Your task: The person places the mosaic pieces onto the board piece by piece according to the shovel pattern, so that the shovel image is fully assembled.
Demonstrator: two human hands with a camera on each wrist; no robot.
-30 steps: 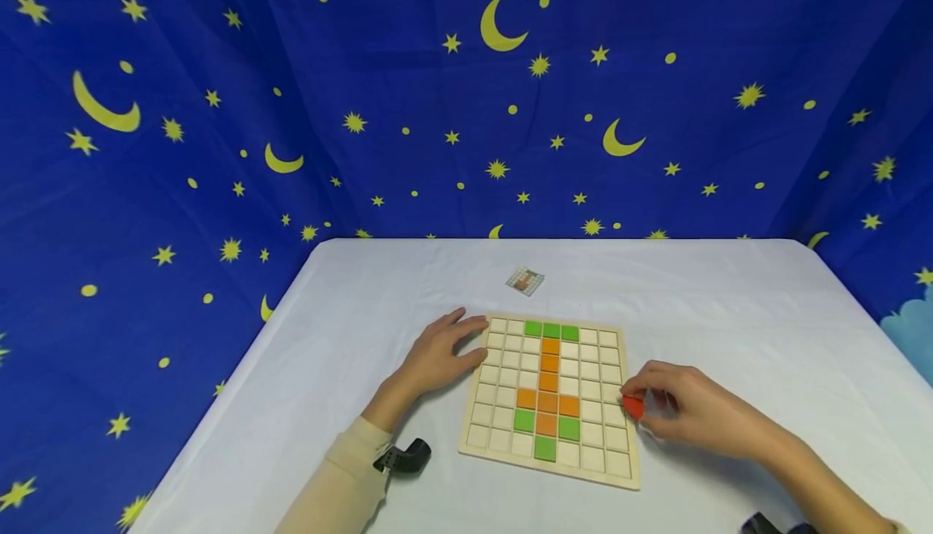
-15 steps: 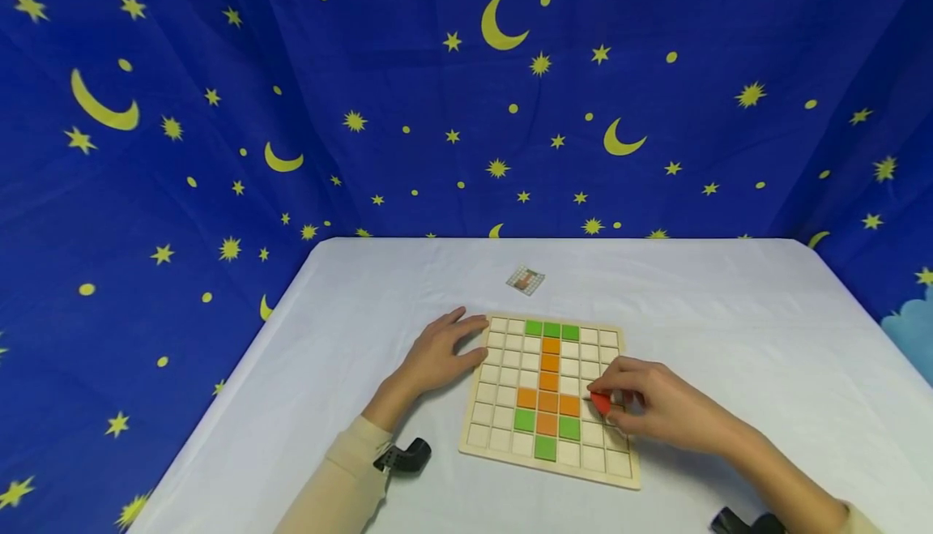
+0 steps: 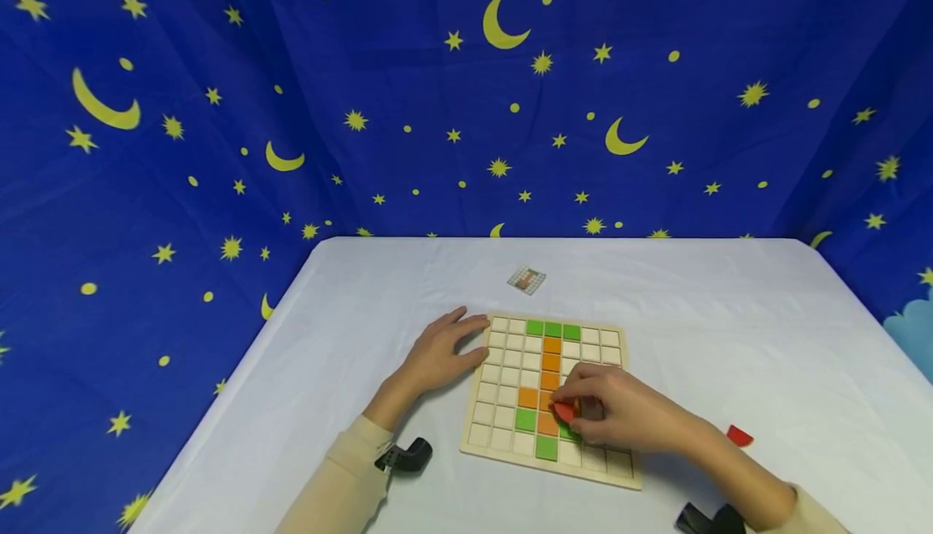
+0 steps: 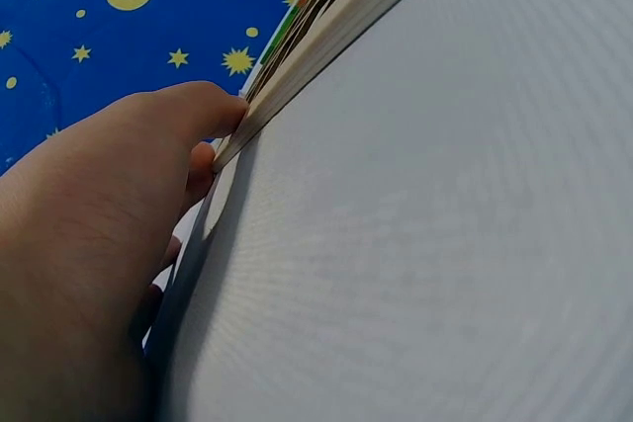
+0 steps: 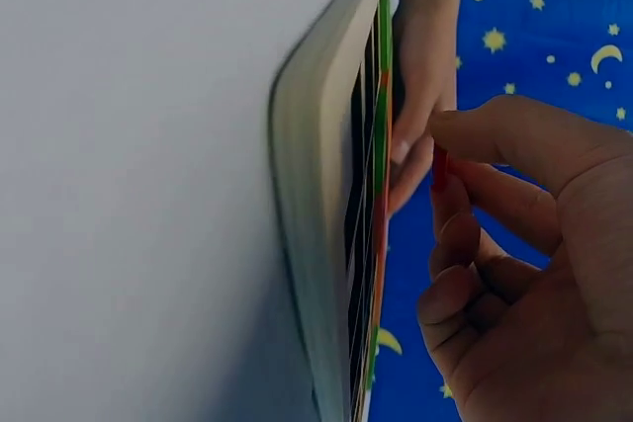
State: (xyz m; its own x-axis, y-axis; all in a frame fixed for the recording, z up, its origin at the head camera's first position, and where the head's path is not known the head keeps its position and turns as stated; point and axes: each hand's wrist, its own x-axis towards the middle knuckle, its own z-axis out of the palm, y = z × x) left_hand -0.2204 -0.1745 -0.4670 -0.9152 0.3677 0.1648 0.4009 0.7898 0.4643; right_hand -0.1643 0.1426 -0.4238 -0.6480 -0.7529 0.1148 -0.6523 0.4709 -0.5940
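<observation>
My right hand (image 3: 628, 411) pinches a red piece (image 3: 564, 412) with a rounded edge between thumb and fingertips, over the lower middle of a wooden grid board (image 3: 479, 436). In the right wrist view the same red piece (image 5: 440, 167) shows edge-on, held above the board's surface. Orange tiles (image 3: 551, 363) form a column with arms low down, and green tiles (image 3: 553, 330) sit at its top and around its foot. Some tiles are hidden behind my right hand. My left hand (image 3: 437, 356) rests at the board's left edge, its thumb (image 4: 213, 111) and fingers touching the rim.
Another red piece (image 3: 739, 436), shaped like a quarter circle, lies on the white tablecloth (image 3: 729, 315) beside my right forearm. A small patterned card (image 3: 526, 279) lies behind the board. A blue curtain (image 3: 408, 72) with moons and stars encloses the table's back and sides.
My right hand has moved left from the board's right edge to over its lower middle, carrying the red piece. The other red piece has come into sight. My left hand stays still.
</observation>
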